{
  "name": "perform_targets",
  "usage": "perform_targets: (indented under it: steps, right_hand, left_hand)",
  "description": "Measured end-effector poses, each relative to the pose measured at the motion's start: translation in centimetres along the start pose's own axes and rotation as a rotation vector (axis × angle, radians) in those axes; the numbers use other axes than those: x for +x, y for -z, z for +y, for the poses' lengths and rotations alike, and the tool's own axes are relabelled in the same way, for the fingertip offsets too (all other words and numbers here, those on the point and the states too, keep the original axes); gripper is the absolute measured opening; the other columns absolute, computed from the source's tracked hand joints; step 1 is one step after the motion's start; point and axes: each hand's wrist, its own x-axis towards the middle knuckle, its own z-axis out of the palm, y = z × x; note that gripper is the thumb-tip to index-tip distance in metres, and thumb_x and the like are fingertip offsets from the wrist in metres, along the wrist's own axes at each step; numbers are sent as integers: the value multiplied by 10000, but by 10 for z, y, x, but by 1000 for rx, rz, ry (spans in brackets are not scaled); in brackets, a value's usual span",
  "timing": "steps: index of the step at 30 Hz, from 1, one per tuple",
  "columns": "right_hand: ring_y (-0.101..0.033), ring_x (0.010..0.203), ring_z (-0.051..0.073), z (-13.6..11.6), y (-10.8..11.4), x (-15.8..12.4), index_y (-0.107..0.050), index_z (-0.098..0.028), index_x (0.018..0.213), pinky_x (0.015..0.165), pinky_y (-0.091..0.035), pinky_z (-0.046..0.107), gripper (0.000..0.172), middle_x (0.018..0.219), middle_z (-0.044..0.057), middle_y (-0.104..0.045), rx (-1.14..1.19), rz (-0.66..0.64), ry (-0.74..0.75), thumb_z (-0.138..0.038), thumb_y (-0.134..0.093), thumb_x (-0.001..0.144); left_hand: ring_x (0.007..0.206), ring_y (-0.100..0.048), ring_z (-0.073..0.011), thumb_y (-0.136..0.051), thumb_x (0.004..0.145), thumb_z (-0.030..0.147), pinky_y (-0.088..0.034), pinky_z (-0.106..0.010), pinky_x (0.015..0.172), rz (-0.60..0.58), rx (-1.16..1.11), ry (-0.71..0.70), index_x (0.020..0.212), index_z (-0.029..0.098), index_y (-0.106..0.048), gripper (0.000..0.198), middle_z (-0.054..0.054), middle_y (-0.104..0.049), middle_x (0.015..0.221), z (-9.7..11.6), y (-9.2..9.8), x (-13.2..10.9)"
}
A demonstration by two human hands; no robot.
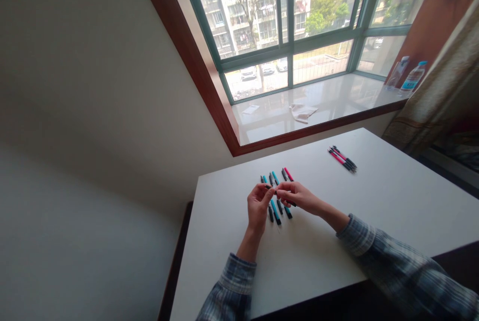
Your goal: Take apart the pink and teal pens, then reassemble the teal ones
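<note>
Far left on my feed is plain wall, then the white table starts, filling most of the lower middle. I've got the left hand near the center of the frame, thumb and fingers pinching a small black pen part; too tiny for me to tell which bit. Right around there, partly hidden by the hands, turquoise pen barrels and black pen pieces lie side by side on the table, plus one pink pen barrel at the top of the row. The right hand reaches in from lower right, fingertips meeting the left's and gripping at that same part. Above it, a crumpled white cloth sits on the windowsill. Further right, well apart from the hands, there's a tight bunch of pink-and-black pens. Upper right: two plastic bottles, then a curtain.
</note>
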Motion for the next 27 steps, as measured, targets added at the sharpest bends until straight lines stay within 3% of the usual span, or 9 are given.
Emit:
perform_targets:
  steps: [8, 15, 27]
  right_hand:
    - [-533, 649, 114, 4, 1, 1, -681, -160, 933, 612, -420, 247, 412, 771, -8, -597, -43, 62, 2, -552, -772, 847]
    - [-501, 613, 93, 3, -1, 0, -666, -165, 940, 551, -380, 219, 394, 741, -26, -553, 0, 18, -29, -542, -754, 865]
    - [-490, 580, 95, 8, 0, 1, -635, -172, 913, 526, -363, 214, 337, 693, -33, -545, 1, 36, -27, -489, -742, 869]
  left_hand:
    - [653, -510, -110, -871, 749, 403, -441, -248, 684, 28, 21, -14, 812, 173, -623, 344, 27, -581, 707, 1, 1, 0]
    - [671, -520, -115, -846, 783, 414, -447, -251, 693, -17, -17, 0, 854, 182, -645, 315, 22, -568, 731, 5, 5, 2]
    - [776, -599, -97, -881, 749, 337, -491, -236, 734, 70, -448, 149, 958, 197, -726, 295, 4, -637, 924, 18, 11, 5]
